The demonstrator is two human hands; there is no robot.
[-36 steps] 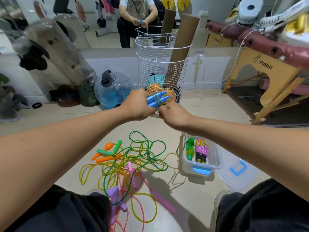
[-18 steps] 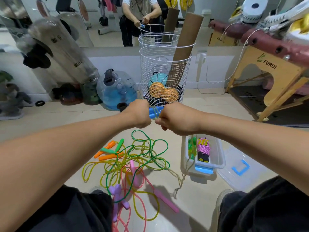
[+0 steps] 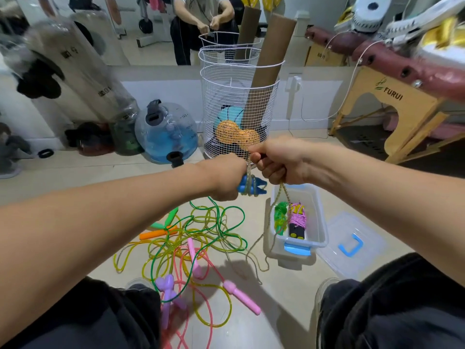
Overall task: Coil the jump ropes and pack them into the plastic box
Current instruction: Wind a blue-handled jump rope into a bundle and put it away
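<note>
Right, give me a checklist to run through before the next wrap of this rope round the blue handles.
1. Left hand grips the pair of blue plastic handles: ok.
2. Right hand grips the tan braided rope: ok.
3. First turns sit on the handles: ok.
4. Loose rope tail free of the tangled green and yellow ropes on the floor: cannot tell; it trails beside them.
5. Clear plastic box open, its clear lid lying beside it: ok.
6. Room left in the box beside the two coiled ropes: ok.
</note>
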